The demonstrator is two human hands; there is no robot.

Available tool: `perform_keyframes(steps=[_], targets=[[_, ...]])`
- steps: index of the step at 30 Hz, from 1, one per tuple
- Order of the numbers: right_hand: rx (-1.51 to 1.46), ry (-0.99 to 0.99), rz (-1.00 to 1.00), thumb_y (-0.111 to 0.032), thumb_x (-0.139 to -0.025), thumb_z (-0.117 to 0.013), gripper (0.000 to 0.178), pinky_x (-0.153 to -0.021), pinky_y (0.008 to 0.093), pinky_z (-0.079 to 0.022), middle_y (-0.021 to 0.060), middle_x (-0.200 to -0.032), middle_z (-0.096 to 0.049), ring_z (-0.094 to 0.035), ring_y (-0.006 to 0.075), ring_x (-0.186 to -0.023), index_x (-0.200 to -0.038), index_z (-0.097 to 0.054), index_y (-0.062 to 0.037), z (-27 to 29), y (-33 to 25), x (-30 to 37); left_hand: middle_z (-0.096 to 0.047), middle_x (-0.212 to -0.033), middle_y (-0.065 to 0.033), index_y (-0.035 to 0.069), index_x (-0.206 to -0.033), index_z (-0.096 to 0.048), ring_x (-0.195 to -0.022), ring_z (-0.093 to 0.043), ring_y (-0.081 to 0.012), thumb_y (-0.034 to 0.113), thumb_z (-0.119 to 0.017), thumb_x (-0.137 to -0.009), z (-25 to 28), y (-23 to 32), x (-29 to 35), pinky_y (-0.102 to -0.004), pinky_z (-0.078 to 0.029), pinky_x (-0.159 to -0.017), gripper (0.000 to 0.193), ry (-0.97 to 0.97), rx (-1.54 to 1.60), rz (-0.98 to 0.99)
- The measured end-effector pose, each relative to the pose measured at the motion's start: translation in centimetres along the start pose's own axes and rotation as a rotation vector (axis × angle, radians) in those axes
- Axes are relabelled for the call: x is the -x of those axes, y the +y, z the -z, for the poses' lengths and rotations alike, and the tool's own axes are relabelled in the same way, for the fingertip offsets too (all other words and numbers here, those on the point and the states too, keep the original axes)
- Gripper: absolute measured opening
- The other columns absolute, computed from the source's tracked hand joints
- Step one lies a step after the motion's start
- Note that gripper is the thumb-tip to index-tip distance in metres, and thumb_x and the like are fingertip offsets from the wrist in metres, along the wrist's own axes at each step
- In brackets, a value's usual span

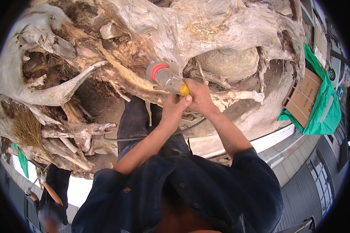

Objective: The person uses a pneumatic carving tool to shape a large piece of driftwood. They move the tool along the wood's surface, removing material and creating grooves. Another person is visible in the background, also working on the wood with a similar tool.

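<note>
Both my hands are wrapped around a dusty angle grinder point(168, 80). My left hand point(172, 110) is closed at the near side of its yellow end, thumb along the body. Closed round the same end from the right is my right hand point(200, 96). The grinder's disc, with a red ring, looks blurred and lies at a pale, stripped strip of the big gnarled root wood point(132, 83). Whether the disc touches the wood, I cannot tell. A dark cable point(190, 127) runs below my wrists and across my legs.
A rounded stone point(229, 64) sits in a hollow of the wood. Broken root ends jut out at left, near a bundle of dry twigs point(27, 128). At right lies a cardboard box point(304, 95) with green sheeting point(327, 112). Another person point(52, 202) holds a rod at lower left.
</note>
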State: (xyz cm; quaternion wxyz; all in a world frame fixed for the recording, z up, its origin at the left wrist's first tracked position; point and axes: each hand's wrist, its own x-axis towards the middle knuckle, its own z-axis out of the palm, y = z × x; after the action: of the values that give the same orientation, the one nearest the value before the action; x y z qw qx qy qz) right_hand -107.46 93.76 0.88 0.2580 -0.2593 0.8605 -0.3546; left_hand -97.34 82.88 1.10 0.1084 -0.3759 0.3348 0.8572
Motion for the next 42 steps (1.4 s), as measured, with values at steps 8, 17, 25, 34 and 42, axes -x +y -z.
perform_keyframes(steps=[8, 17, 25, 34, 42], targets=[[-0.058, 0.241, -0.65, -0.012, -0.076, -0.074, 0.035, -0.071, 0.0355, -0.054, 0.0182, -0.081, -0.07, -0.067, 0.0203, -0.075, -0.105, -0.063, 0.0035, 8.8, -2.0, 4.5, -0.072, -0.08, -0.0097, -0.001, -0.099, -0.073, -0.075, -0.072, -0.0206, 0.029, -0.069, -0.101, 6.3, 0.3, 6.3, -0.0351, -0.059, -0.078, 0.03, -0.196, -0.31, 0.41], [-0.12, 0.375, -0.662, -0.013, -0.077, -0.072, 0.037, -0.074, 0.0311, -0.052, 0.0109, -0.088, -0.07, -0.06, 0.014, -0.079, -0.109, -0.064, 0.0041, 12.8, -3.4, 7.2, -0.07, -0.122, -0.0117, -0.003, -0.134, -0.06, -0.101, -0.071, -0.0192, 0.008, -0.062, -0.101, 11.7, 1.5, 6.8, -0.0303, -0.056, -0.084, 0.035, 0.078, -0.331, 0.303], [-0.052, 0.118, -0.412, -0.014, -0.075, -0.073, 0.038, -0.072, 0.0393, -0.054, 0.0222, -0.083, -0.07, -0.071, 0.0308, -0.078, -0.107, -0.063, 0.0031, 10.8, -1.2, 10.5, -0.053, -0.149, -0.0182, -0.005, -0.155, -0.033, -0.132, -0.057, -0.028, 0.041, -0.06, -0.105, 2.3, -3.8, 9.2, -0.0391, -0.049, -0.108, 0.073, -0.156, -0.255, 0.114], [0.15, -0.059, -0.102, -0.023, -0.084, -0.075, 0.032, -0.066, 0.0485, -0.052, 0.0279, -0.08, -0.067, -0.068, 0.05, -0.084, -0.101, -0.058, -0.0009, 8.3, -3.6, 10.3, -0.051, -0.14, -0.0175, -0.007, -0.144, -0.041, -0.13, -0.051, -0.0252, 0.058, -0.065, -0.098, -7.3, -5.7, 8.5, -0.0404, -0.041, -0.112, 0.083, -0.206, 0.135, -0.09], [0.293, -0.133, -0.008, -0.022, -0.088, -0.067, 0.024, -0.065, 0.053, -0.052, 0.0242, -0.08, -0.069, -0.068, 0.0468, -0.078, -0.103, -0.06, -0.0046, 6.0, -4.4, 5.8, -0.06, -0.13, -0.0157, -0.008, -0.139, -0.048, -0.119, -0.058, -0.0226, 0.048, -0.078, -0.091, -7.7, -3.8, 5.0, -0.0356, -0.045, -0.104, 0.079, 0.095, 0.338, -0.074]])
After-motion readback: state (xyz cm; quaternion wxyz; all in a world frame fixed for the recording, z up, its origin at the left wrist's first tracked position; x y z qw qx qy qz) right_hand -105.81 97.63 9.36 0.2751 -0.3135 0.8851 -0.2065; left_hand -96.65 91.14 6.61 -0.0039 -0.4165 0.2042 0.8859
